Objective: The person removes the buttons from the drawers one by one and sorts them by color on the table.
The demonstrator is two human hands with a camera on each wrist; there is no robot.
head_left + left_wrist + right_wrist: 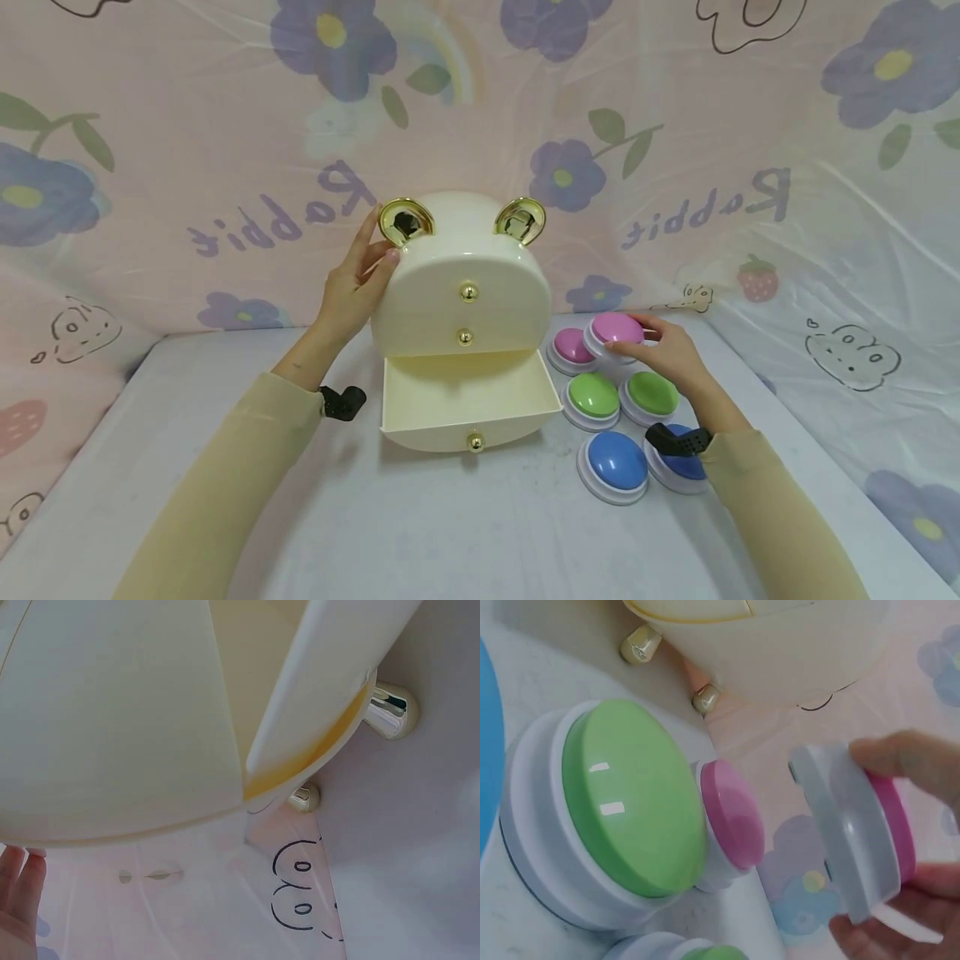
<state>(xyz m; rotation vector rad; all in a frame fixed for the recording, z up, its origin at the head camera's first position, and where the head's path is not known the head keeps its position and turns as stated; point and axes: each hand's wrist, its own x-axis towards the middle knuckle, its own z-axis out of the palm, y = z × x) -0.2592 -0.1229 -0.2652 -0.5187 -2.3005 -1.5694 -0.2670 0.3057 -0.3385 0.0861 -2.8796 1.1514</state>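
A cream drawer box with gold ears and gold knobs stands on the table, its bottom drawer pulled out. My left hand rests against the box's upper left side, beside the gold ear; its fingertips touch the shell in the left wrist view. My right hand grips a pink push button with a white base, raised and tilted. The right wrist view shows that pink button apart from the others. Close below it are another pink button and two green buttons.
Two blue buttons sit nearer the front, the right one partly hidden by the black wrist camera. A patterned cloth hangs behind the table. The drawer's front knob juts toward me.
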